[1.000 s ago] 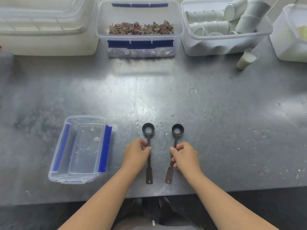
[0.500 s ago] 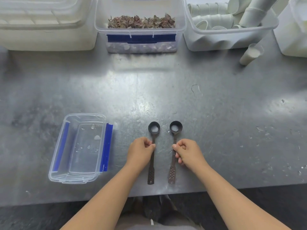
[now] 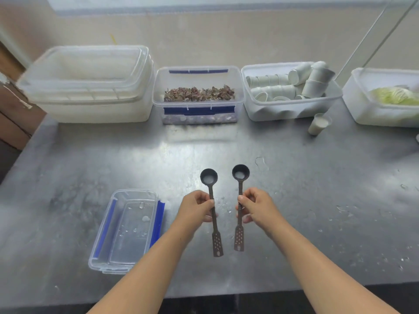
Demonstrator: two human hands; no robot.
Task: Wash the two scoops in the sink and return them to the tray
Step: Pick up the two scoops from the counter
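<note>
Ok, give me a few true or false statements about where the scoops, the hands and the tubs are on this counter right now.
1. Each hand holds one scoop by its handle: left hand on the left scoop, right hand on the right scoop. True.
2. Both scoops lie in the small clear tray. False: they are in the hands, and the tray holds only droplets.
3. A whitish residue shows in both scoop bowls. True.
4. The cup of white liquid stands inside the tub of paper cups. False: it stands on the counter beside that tub.
5. A sink is in view. False: none shows.
</note>
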